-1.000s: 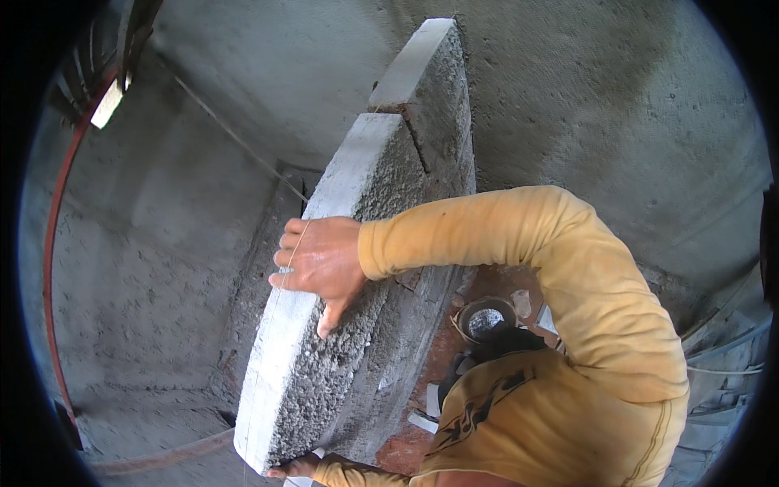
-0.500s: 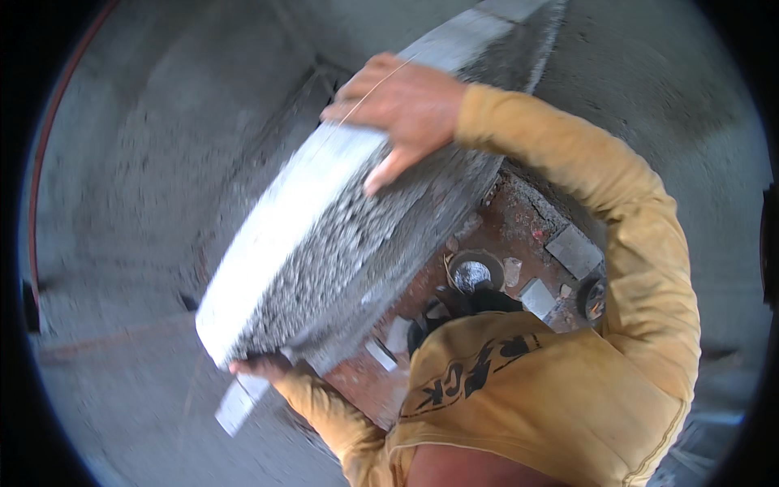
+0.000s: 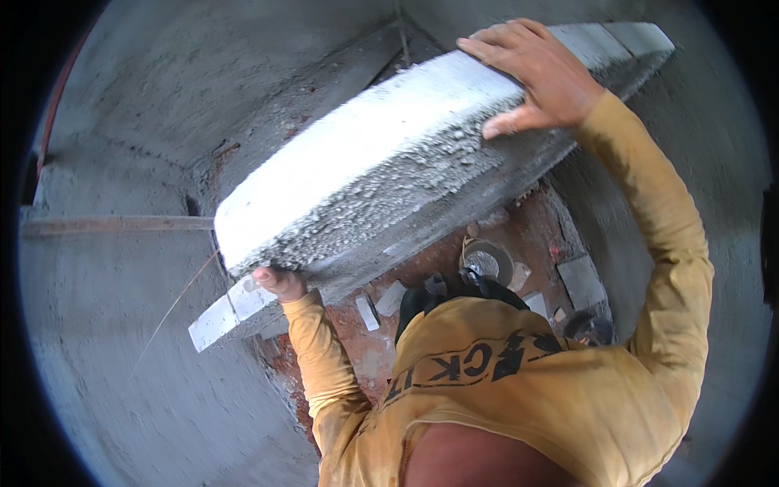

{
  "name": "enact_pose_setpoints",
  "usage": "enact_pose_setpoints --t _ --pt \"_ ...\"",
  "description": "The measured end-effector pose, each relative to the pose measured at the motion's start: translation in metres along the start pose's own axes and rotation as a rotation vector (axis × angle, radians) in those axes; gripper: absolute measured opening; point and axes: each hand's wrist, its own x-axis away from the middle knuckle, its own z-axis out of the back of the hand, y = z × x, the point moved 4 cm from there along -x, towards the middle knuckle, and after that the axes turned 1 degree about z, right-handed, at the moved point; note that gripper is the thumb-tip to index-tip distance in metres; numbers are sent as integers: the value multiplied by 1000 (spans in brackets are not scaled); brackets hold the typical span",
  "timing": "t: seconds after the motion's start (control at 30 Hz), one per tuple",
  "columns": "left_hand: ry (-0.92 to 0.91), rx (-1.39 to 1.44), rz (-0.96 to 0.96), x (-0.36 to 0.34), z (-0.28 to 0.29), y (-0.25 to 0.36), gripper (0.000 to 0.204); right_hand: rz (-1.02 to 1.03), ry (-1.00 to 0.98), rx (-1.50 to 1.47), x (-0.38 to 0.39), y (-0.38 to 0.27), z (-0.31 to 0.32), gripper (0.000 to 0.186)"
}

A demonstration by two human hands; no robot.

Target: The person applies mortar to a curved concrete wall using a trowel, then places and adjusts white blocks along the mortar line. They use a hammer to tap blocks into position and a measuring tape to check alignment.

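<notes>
White-topped and grey, a long thick block wall with a rough, mortar-crusted side (image 3: 357,150) slants across the frame from left of centre to the upper right. A dark joint crosses its white top near the upper right end. Over that top, in the upper right, lies the bare right hand (image 3: 545,75), spread open: its fingers reach across the white surface, while its thumb points down against the rough side. Near the wall's lower left end, the bare left hand (image 3: 280,282) touches the rough side just under the white edge; its fingers are mostly hidden, so I cannot tell how firmly it grips. Beside it, lower and further left, sit pale rectangular blocks with a dark seam between them (image 3: 231,312).

Right of centre, a round dark bucket with grey contents (image 3: 487,264) stands on the reddish-brown earth floor (image 3: 438,253). A flat grey rectangular slab (image 3: 581,282) lies to its right, and a narrow whitish block (image 3: 367,312) to its lower left. The person's mustard-yellow long-sleeved shirt with dark print (image 3: 584,406) fills the lower middle. A brown wooden batten (image 3: 122,226) runs across the left.
</notes>
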Motion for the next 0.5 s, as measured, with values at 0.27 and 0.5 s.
enact_pose_setpoints --t 0.27,0.5 --pt "-29 -350 -278 -7 -19 43 114 172 -103 -329 36 -81 57 70" --pt "-158 -336 -206 -15 -18 41 119 -159 125 -231 63 -47 59 55"
